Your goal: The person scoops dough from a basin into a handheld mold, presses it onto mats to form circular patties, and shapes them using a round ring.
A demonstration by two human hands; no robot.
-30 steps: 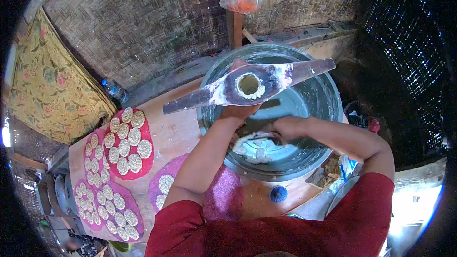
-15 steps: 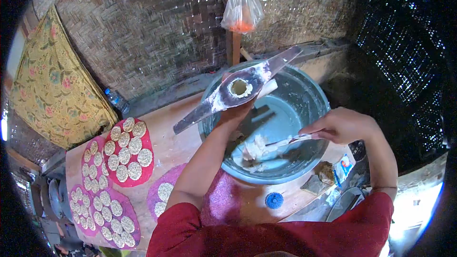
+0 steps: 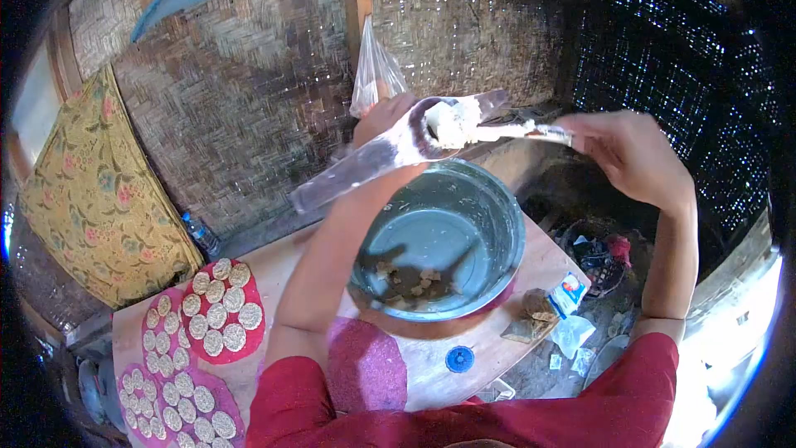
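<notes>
My left hand is closed around the middle of a two-handled press, a long dark bar smeared with white and raised above the basin. A clump of pale, sticky dough sits at the press's round opening and hides most of it. My right hand grips the end of a dough-coated, spoon-like utensil, whose far end meets the clump. Below both hands stands a blue-grey plastic basin, with small dough lumps on its floor.
Several round pale pieces lie on red and pink mats at the table's left. A blue lid and a small packet are near the right table edge. A plastic bag hangs by the woven wall. A bottle stands behind.
My right hand has lifted the utensil with dough out of the basin to the press opening. My left hand has raised the press. The camera view has tilted up.
</notes>
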